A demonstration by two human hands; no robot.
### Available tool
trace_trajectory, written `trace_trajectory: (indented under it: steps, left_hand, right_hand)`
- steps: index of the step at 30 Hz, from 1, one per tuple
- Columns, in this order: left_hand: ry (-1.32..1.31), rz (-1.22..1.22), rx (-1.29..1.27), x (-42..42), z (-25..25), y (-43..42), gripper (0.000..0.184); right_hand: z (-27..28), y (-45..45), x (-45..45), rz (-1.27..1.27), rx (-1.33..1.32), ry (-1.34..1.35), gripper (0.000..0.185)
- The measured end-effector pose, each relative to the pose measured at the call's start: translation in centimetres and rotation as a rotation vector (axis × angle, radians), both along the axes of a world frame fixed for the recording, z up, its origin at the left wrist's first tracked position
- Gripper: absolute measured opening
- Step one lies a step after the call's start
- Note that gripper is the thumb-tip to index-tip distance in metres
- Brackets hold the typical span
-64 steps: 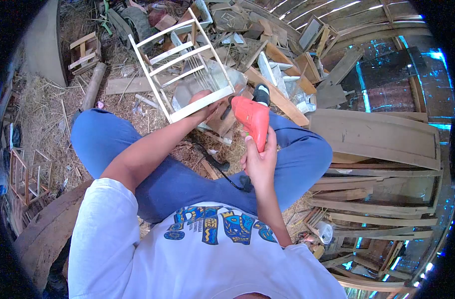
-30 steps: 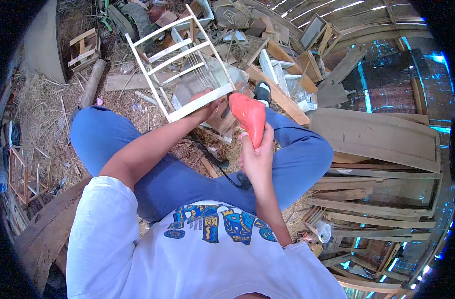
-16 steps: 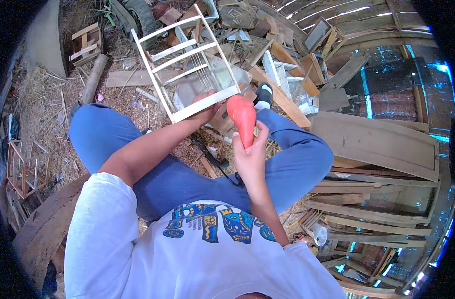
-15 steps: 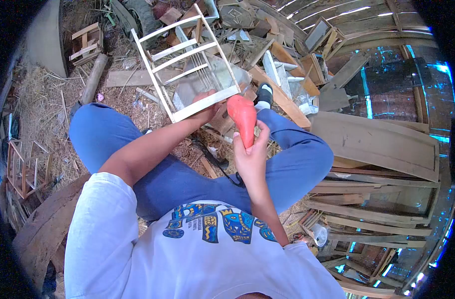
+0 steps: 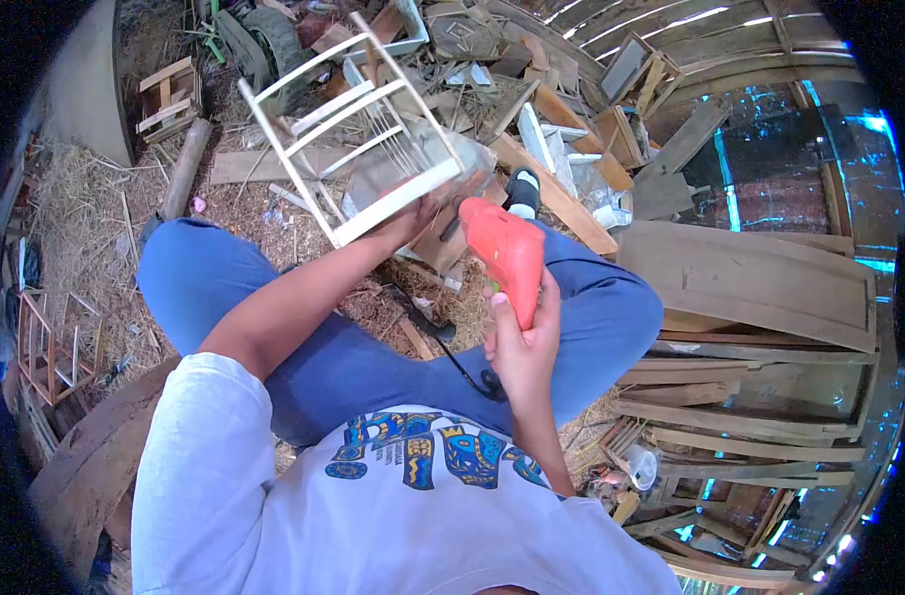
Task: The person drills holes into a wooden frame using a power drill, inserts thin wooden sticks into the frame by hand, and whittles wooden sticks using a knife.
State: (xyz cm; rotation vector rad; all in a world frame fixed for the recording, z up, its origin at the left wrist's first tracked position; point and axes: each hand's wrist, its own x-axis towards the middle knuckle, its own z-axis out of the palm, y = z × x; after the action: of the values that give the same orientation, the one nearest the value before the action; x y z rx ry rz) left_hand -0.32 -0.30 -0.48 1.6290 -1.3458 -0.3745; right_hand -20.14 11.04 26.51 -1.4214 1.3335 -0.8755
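A pale wooden frame (image 5: 398, 205) with curved slats and thin spindles, like part of a small chair, is tilted up before my knees. My left hand (image 5: 410, 220) is closed on its near rail, with the fingers partly hidden behind the wood. My right hand (image 5: 525, 342) is wrapped round the handle of a red power drill (image 5: 507, 248). The drill's front points left, toward the rail's right end, with a small gap between them. A green spot shows near my right thumb. A black cord (image 5: 462, 369) lies below the drill.
Around my crossed legs are straw, wood chips and a log (image 5: 187, 169). Broken wood and frames (image 5: 562, 129) pile up ahead. Stacked boards and panels (image 5: 750, 283) lie at the right. Another small wooden frame (image 5: 51, 342) stands at the left, and a clear plastic cup (image 5: 641, 466) lies lower right.
The drill has turned in my right hand, from upright to side-on with its front toward the frame, and shifted slightly right. The wooden frame has moved a little left and tilted.
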Motion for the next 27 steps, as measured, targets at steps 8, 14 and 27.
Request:
trace_trajectory:
  steps: [8,14,27]
  left_hand:
    - [-0.137,-0.047,0.240,2.9,9.5,1.3,0.027]
    - [-0.146,0.015,0.247,5.0,14.7,1.5,0.035]
    - [-0.317,0.036,0.024,10.6,26.6,4.7,0.026]
  right_hand:
    - [2.8,-0.4,-2.2,-0.047,0.069,-0.273,0.040]
    - [3.3,-0.9,-3.2,-0.069,0.056,-0.474,0.048]
    - [4.5,-3.0,-3.1,0.201,-0.031,-0.766,0.061]
